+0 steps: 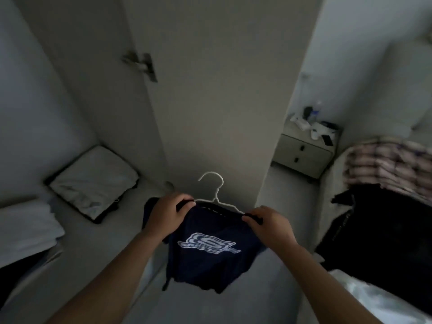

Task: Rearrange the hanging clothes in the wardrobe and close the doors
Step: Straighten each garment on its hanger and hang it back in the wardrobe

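Observation:
A navy T-shirt (205,260) with a white logo hangs on a white wire hanger (214,183) held in front of me. My left hand (167,212) grips the shirt's left shoulder over the hanger. My right hand (268,224) pinches the right shoulder. The hanger's hook points up, free of any rail. Behind it stands a white wardrobe door (210,90), its edge towards me, with a metal hinge (142,64) on the panel to its left. No hanging rail is in view.
A pillow (93,181) and folded white bedding (25,228) lie at the left. On the right stand a bedside cabinet (304,153) with clutter on top and a bed with a striped garment (388,162) and dark clothes (378,230).

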